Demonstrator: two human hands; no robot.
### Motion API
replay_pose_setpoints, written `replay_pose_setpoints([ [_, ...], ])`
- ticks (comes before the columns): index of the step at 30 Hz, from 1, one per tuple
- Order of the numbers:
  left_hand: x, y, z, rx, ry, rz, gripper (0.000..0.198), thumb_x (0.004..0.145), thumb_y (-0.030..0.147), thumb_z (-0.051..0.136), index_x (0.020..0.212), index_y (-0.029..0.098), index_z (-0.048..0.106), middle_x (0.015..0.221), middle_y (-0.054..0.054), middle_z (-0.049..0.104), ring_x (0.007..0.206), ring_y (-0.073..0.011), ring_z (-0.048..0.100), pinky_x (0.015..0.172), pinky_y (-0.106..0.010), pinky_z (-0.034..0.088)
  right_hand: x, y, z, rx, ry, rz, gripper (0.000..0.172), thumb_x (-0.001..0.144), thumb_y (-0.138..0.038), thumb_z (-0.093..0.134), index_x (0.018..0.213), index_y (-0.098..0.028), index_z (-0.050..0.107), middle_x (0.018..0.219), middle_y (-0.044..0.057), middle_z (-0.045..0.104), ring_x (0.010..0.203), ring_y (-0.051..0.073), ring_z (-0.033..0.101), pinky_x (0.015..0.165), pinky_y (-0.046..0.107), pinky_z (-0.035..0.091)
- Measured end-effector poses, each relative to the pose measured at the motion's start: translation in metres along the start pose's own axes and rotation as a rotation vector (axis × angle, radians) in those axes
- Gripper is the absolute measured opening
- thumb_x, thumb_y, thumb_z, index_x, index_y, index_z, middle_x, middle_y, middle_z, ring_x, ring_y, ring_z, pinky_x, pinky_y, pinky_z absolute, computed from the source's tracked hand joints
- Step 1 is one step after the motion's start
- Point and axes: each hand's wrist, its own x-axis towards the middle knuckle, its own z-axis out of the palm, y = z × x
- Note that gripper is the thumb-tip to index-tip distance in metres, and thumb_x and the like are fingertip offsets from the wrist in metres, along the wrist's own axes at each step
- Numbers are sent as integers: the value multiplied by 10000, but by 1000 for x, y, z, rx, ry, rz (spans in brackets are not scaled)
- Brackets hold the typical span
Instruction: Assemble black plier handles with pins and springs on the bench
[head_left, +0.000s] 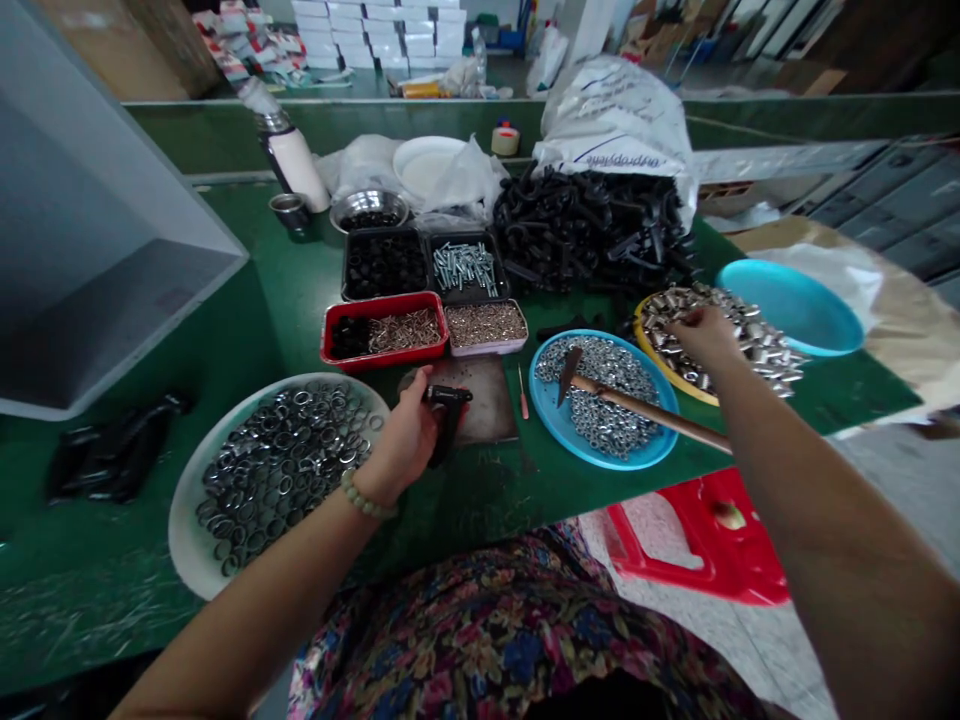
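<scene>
Floral lap [510,640] sits just below the tabletop [112,620]. Left hand [401,440] grips a black part [444,415] above a steel plate [487,400], beside a white tray [187,520] of rings. Right hand [701,335] is over silver sleeves [750,340] on a yellow plate [660,370]; I cannot tell whether it holds one. Risk: right forearm [810,500] catching the hammer [645,408] on the blue plate [551,420] could tip it, spilling nuts [600,400].

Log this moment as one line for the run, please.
left hand: holds black plastic part | right hand: touches metal sleeves on yellow plate
</scene>
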Motion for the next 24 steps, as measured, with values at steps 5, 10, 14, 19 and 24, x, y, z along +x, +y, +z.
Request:
replay_pose_setpoints([
  [5, 1, -1, 2, -7, 10, -5, 248, 946, 384, 427, 1151, 249, 458, 844, -28, 640, 686, -158, 659, 671, -316, 566, -10, 2, -13, 353, 93, 81, 294, 741, -293, 729, 980, -150, 634, 731, 60, 607, 610, 133, 482, 637, 328, 384],
  [10, -1, -5, 1, 72, 0, 17, 360, 859, 316, 596, 1173, 258, 429, 865, -9, 636, 700, -144, 661, 710, -319, 571, -17, 1, -13, 915, 129, 208, 163, 740, -159, 698, 777, -187, 542, 633, -24, 519, 561, 105, 488, 623, 318, 429],
  [14, -1, -10, -1, 231, 1, 110, 670, 660, 165, 780, 1220, 279, 430, 928, 9, 622, 723, -106, 653, 698, -233, 554, -13, 6, -6, 1089, 112, 203, 164, 742, -53, 633, 759, -175, 524, 666, -41, 549, 557, 71, 539, 626, 248, 499],
  [19, -2, -12, 1, 323, 11, 149, 744, 602, 171, 809, 1246, 273, 452, 942, -3, 630, 748, -117, 653, 663, -218, 549, -9, 12, 3, 1277, 190, 209, 197, 772, -162, 634, 712, -191, 449, 666, -46, 547, 588, 72, 578, 603, 210, 540],
  [24, -7, -10, 7, 279, -14, 132, 744, 631, 168, 778, 1286, 268, 439, 940, -14, 657, 763, -129, 667, 676, -216, 545, -12, 13, 6, 1390, 252, 224, 269, 765, -224, 642, 706, -209, 381, 654, -71, 499, 565, 54, 561, 614, 183, 545],
])
